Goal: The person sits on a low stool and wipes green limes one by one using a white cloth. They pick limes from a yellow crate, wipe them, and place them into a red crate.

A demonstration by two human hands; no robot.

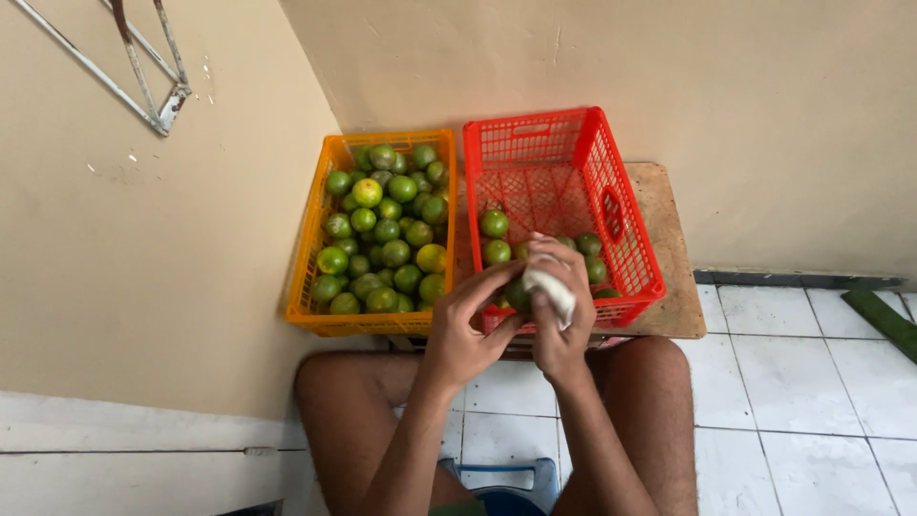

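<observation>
My left hand [465, 330] cups a green lime [517, 294] just above the near rim of a red plastic crate [626, 244]. My right hand [562, 315] presses a white cloth [551, 290] against that lime from the right. The red crate holds a few green limes [494, 224] on its floor. To its left an orange plastic crate [308, 258] is filled with several green and yellowish limes [385, 229]. Both hands hover in front of the crates, over my bare knees.
Both crates rest on a low wooden board [676, 287] in a corner of beige walls. White floor tiles [802, 382] spread to the right. A blue stool edge [511, 473] shows between my legs. A metal bracket [158, 96] hangs on the left wall.
</observation>
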